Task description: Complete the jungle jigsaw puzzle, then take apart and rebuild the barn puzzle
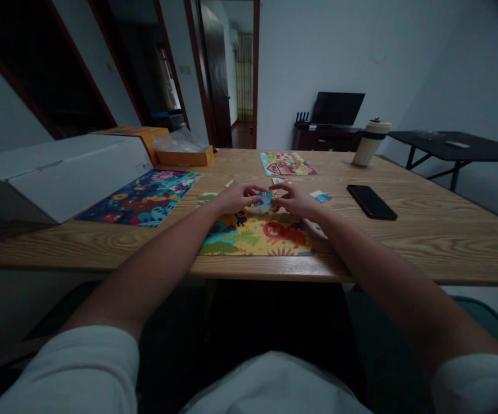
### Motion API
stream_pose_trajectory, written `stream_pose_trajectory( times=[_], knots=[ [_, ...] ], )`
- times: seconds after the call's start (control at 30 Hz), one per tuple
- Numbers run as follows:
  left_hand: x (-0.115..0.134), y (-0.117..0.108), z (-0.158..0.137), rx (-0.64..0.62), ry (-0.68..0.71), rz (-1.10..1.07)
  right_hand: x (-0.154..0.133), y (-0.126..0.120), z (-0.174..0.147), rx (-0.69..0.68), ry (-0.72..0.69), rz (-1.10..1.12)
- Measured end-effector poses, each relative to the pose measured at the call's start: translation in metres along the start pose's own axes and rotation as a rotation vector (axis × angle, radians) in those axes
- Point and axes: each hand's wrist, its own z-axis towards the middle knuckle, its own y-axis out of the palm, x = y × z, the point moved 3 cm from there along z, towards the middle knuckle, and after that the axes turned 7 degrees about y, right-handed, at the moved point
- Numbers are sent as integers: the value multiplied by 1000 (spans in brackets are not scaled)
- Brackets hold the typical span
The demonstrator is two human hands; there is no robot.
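Observation:
Between my two hands is a blue jigsaw puzzle piece (265,201), raised a little above the table. My left hand (241,198) pinches its left side with the fingertips. On the opposite side, the fingers of my right hand (294,200) close on its right edge; whether it is one piece or two joined is too small to tell. Just below my hands lies a partly assembled jigsaw puzzle (249,237) with a yellow ground, a green crocodile and a red lion. Loose pieces lie around: a blue and cream piece (321,196) to the right, others partly hidden behind my hands.
A dark blue picture sheet (145,196) lies left, beside a big white box (80,167). Behind it stands an orange box (184,156) with clear plastic. Farther back is a colourful picture card (286,164). A black phone (371,201) and a cream tumbler (370,144) are at right.

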Motion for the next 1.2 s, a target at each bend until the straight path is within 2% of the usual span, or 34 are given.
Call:
stream_pose_trajectory(
  times=[0.1, 0.2, 0.4, 0.5, 0.6, 0.93, 1.0, 1.07, 1.13, 1.2],
  knots=[
    [2, 7, 0, -38, -1, 19, 14, -5, 10, -28, -39, -119],
    [3, 10, -1, -78, 7, 50, 23, -12, 14, 16, -9, -300],
    [8, 9, -5, -188, 54, 294, 24, -13, 12, 17, 78, -579],
    [14, 11, -7, -274, 132, 353, 24, -11, 13, 24, 57, -633],
    [17, 13, -7, -335, 152, 370, 26, -11, 14, 30, 15, -658],
    [17, 12, -8, -373, 175, 429, 29, -7, 16, -5, -31, -673],
    [16, 10, -7, -380, 202, 442, 26, -17, 16, -4, -42, -651],
    [13, 4, -6, -343, 201, 459, 20, -40, 14, 76, -52, -573],
    [9, -5, -4, -233, 154, 492, 14, -73, 9, 224, -55, -465],
    [6, -16, -4, -107, 82, 531, 15, -103, 1, 277, -11, -459]
  ],
)
